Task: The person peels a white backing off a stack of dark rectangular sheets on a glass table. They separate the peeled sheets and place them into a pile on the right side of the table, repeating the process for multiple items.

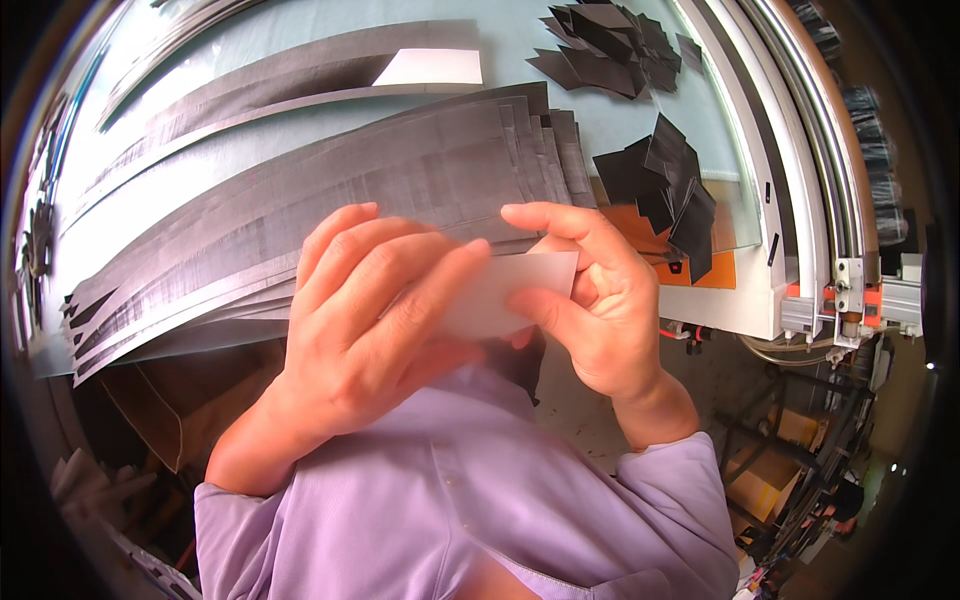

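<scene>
Bright light glares white off the tabletop (300, 130) at upper left. Blur softens the left hand (362, 310); fisheye distortion bends edges toward black corners.

We're in a workshop, glass-topped worktable (510, 62), metal guide rail (838, 150) alongside, stacked dark sheet strips (400, 175), heaped black offcuts (612, 45).

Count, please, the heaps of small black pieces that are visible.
2. The far heap lies at the top right; the nearer heap lies beyond the right hand. Pieces overlap inside each, so some may be hidden.
</scene>
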